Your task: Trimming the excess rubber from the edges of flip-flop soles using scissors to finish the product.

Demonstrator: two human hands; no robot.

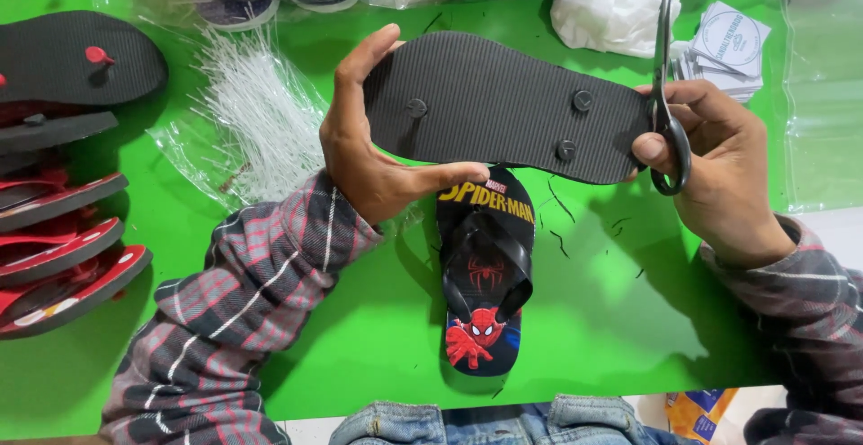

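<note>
My left hand (369,148) grips the toe end of a black flip-flop (503,108) held sole up above the green table (620,319). Three round strap plugs show on the ribbed sole. My right hand (719,166) is at the heel end and holds black scissors (667,94), blades pointing up, fingers through a handle loop. Below the raised sole lies a second flip-flop (485,274) face up, black with a red cartoon hero print and black straps.
A stack of red and black flip-flops (63,184) sits at the left edge. A clear bag of white plastic ties (256,112) lies behind my left hand. White tags (728,45), a white bag and packed goods line the far side. Small black trimmings dot the table.
</note>
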